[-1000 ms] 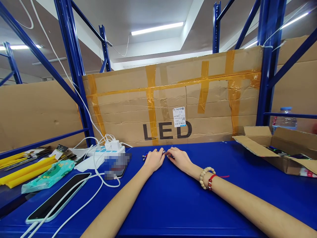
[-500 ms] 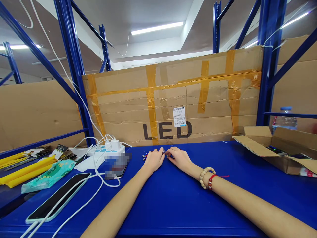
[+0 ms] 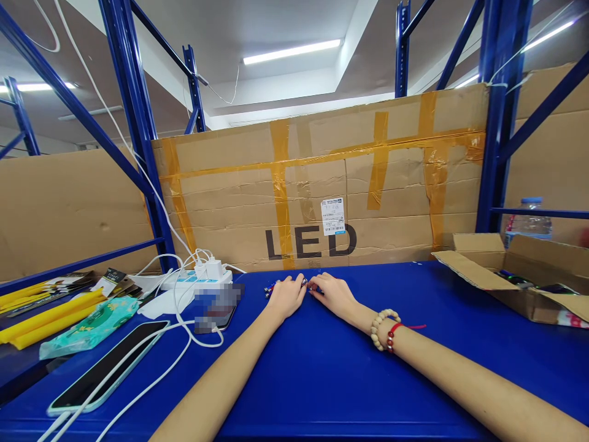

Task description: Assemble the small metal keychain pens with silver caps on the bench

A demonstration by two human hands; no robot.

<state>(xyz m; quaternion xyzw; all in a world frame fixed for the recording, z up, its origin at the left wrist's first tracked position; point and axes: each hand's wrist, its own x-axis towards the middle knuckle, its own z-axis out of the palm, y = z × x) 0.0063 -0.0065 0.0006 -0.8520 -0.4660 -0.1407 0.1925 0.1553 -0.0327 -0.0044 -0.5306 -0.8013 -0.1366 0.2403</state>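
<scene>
Far out on the blue shelf surface (image 3: 350,374), my left hand (image 3: 286,297) rests with its fingers curled down. A small shiny metallic piece (image 3: 304,282) shows at its fingertips. On that hand's other side lie a few small shiny pieces (image 3: 269,290), too small to name and partly hidden by the hand. Just across a narrow gap, my right hand (image 3: 335,292) is closed, thumb and fingertips together and turned toward the left hand. What it pinches, if anything, is too small to make out. A beaded bracelet (image 3: 378,331) and a red string bracelet circle the right wrist.
A taped cardboard panel (image 3: 221,209) marked LED stands behind the hands. To the left are a power strip (image 3: 184,279), white cables, a phone (image 3: 110,365), a partly blurred device and yellow items (image 3: 59,316). An open cardboard box (image 3: 519,304) sits at right, before a bottle (image 3: 529,221).
The fingers of my right hand have shifted very slightly, and a dark bit under their tips shows less. My left hand and the surroundings look the same.
</scene>
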